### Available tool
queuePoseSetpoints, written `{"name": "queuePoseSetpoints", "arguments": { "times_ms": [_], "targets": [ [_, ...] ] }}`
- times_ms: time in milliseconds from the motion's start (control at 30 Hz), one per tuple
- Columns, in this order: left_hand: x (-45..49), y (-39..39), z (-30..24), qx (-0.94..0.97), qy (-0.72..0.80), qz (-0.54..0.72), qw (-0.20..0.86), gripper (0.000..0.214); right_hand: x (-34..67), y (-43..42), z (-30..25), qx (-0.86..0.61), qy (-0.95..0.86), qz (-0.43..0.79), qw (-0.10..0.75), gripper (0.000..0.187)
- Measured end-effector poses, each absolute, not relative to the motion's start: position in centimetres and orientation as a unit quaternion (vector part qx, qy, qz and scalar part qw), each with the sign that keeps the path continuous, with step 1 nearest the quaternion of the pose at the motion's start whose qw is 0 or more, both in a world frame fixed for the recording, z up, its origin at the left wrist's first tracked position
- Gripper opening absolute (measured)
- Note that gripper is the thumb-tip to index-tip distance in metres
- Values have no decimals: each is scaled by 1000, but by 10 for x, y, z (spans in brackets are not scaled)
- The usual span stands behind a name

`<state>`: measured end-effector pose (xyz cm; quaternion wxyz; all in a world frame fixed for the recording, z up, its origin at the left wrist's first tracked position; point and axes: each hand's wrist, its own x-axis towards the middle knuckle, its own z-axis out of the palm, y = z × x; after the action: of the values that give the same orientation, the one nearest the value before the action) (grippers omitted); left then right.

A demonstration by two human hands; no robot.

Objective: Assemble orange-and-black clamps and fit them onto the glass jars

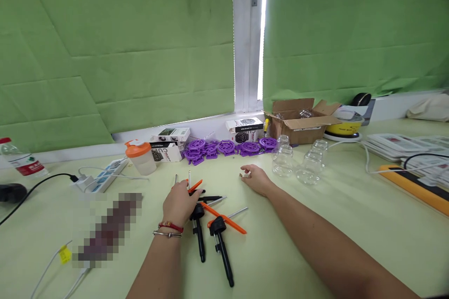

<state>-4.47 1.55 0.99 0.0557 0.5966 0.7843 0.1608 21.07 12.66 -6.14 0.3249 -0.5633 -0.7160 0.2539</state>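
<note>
My left hand [179, 203] is closed around part of a black-and-orange tool at the middle of the table; an orange lever [195, 186] and thin metal rods stick out past the fingers. The hidden grip makes the exact hold hard to see. Just beside it lie two black tools with round heads, one black tool [199, 238] nearer the hand and another black tool [224, 254] to its right, with orange levers [224, 218] and metal rods across them. My right hand [256, 180] rests at the table, fingers bent but apart, with no held object visible.
Several clear glass vessels [282, 161] stand right of my right hand. Purple plastic wheel-like parts [226, 147], printed boxes [167, 152] and an open cardboard box [303, 128] line the back. At left are an orange-lidded shaker [141, 156], a power strip [110, 175] and cables.
</note>
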Motion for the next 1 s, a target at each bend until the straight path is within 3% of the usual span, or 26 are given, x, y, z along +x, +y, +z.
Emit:
{"name": "queuePoseSetpoints", "arguments": {
  "times_ms": [333,533,1000],
  "targets": [
    [-48,27,-5,610,775,159,52,36,201,125,-52,-541,-793,139,242,21],
    [-50,27,-8,603,780,155,66,43,189,126,-51,-557,-788,121,234,23],
    [-49,25,-6,594,786,153,76,46,186,131,-56,-522,-791,122,295,24]
  ]
}}
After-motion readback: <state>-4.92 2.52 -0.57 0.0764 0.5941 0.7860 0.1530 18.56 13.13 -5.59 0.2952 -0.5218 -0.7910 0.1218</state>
